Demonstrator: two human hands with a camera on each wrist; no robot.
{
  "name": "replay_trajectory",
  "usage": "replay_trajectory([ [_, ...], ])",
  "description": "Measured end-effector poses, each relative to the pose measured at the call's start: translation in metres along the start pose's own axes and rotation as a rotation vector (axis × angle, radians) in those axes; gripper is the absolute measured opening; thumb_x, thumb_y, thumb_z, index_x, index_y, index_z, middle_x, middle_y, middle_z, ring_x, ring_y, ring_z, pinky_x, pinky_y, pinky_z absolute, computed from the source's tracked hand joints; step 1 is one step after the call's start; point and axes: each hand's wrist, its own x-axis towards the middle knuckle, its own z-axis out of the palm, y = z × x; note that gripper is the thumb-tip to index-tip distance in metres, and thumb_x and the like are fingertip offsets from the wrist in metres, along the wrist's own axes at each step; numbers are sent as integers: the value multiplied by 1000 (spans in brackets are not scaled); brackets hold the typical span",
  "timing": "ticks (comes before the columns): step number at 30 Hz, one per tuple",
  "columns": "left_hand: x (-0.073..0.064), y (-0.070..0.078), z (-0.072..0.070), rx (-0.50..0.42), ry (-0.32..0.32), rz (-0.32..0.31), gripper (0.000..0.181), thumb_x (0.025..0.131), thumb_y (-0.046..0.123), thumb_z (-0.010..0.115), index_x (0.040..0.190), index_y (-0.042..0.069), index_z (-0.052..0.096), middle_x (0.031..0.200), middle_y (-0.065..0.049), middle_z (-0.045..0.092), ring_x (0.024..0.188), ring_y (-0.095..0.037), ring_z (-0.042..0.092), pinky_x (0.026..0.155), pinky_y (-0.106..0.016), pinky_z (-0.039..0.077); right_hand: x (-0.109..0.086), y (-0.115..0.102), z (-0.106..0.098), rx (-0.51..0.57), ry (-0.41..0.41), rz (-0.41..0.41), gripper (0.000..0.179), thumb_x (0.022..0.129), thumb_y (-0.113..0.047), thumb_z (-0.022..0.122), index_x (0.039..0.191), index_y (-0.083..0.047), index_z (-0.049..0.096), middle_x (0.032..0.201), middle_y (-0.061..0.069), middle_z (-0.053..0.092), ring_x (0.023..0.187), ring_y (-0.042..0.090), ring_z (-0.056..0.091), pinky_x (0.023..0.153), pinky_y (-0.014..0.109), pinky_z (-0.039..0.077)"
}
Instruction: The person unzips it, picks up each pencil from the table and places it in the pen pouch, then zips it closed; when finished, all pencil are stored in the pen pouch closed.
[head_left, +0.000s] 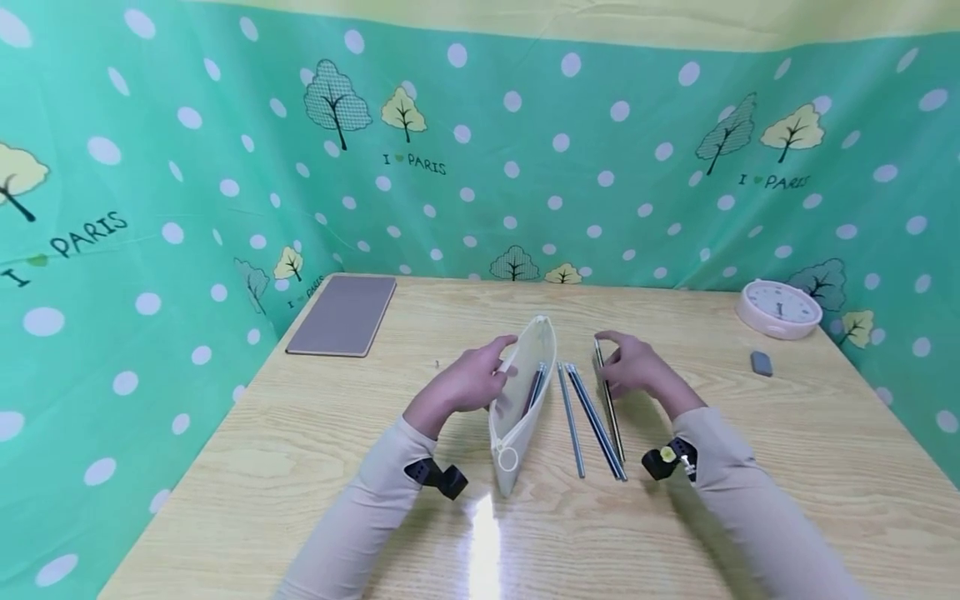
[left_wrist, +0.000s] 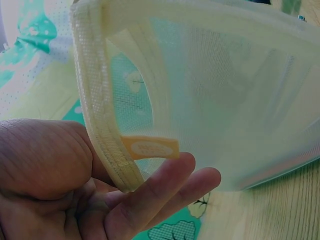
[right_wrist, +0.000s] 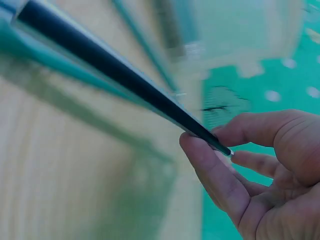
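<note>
Cream mesh zip pouch [head_left: 522, 433] stands on the table with its mouth spread and several pencils [head_left: 536, 387] inside. My left hand [head_left: 468, 382] grips the pouch's left rim. In the left wrist view, the thumb and fingers of the left hand [left_wrist: 105, 195] pinch a corner of the mesh pouch [left_wrist: 215, 110] beside a small orange tag [left_wrist: 150, 147]. My right hand [head_left: 636, 367] pinches a dark pencil [head_left: 612, 421] near its far end, and the right wrist view shows this pencil [right_wrist: 110, 67] slanting up from the fingertips. Between pouch and right hand lie a blue pencil [head_left: 572, 425] and darker pencils [head_left: 595, 421].
A grey notebook [head_left: 341, 315] lies at the back left of the wooden table [head_left: 247, 467]. At the right are a pink round clock [head_left: 780, 310] and a small grey eraser [head_left: 761, 363]. A green dotted curtain [head_left: 525, 200] hangs behind and along both sides.
</note>
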Motion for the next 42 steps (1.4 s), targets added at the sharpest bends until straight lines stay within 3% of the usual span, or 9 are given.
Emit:
replay_trajectory([
  [5, 0, 0, 0, 4, 6, -2, 61, 105, 1, 47, 162, 7, 27, 133, -21, 67, 89, -22, 72, 63, -30, 60, -13, -12, -15, 236, 75, -75, 81, 94, 9, 59, 163, 0, 17, 108, 22, 51, 78, 19, 66, 75, 42, 66],
  [10, 2, 0, 1, 6, 7, -1, 60, 106, 1, 46, 162, 7, 27, 133, -21, 67, 90, -23, 72, 63, -30, 61, -24, -18, -20, 366, 145, -117, 81, 96, 8, 60, 164, -4, 18, 111, 23, 52, 78, 15, 68, 75, 36, 66],
  [24, 3, -1, 1, 3, 0, -3, 60, 105, 0, 45, 162, 6, 27, 132, -20, 67, 91, -24, 72, 62, -30, 60, -34, -19, -26, 492, 241, -179, 79, 98, 5, 60, 164, -6, 18, 105, 9, 55, 78, 8, 69, 77, 30, 65],
  [33, 4, -1, 2, 9, -4, 7, 60, 104, -1, 45, 162, 6, 27, 131, -21, 68, 94, -25, 73, 63, -30, 60, -40, -19, -28, 538, 251, -185, 78, 99, 5, 59, 164, -6, 17, 104, 6, 55, 78, 7, 71, 76, 27, 64],
  [42, 4, -1, 1, 5, 1, 0, 59, 105, 0, 45, 162, 7, 28, 131, -21, 68, 88, -24, 74, 65, -31, 61, -46, -30, -28, 671, 370, -243, 81, 98, 5, 62, 165, -11, 19, 99, 1, 60, 77, 10, 72, 76, 25, 64],
])
